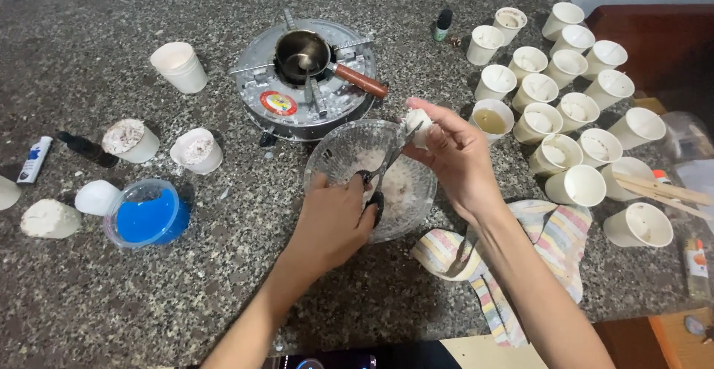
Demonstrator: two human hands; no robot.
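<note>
A white wax lump (pixel 417 126) sits pinched in the fingertips of the right hand (pixel 454 162), held over the upper right rim of a clear glass bowl (pixel 338 149). The left hand (pixel 335 220) is closed around black-handled scissors (pixel 381 178), whose blades point toward one o'clock and meet the lump. A small pot (pixel 302 53) rests on a round burner (pixel 256 71) at eleven o'clock of the bowl. White paper cups (pixel 565 108) crowd at two o'clock. A striped cloth (pixel 554 235) lies at four o'clock.

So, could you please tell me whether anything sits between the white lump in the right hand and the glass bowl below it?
Only the scissors held in the left hand, whose blades reach the white lump. Otherwise the glass bowl lies open below the right hand.
</note>
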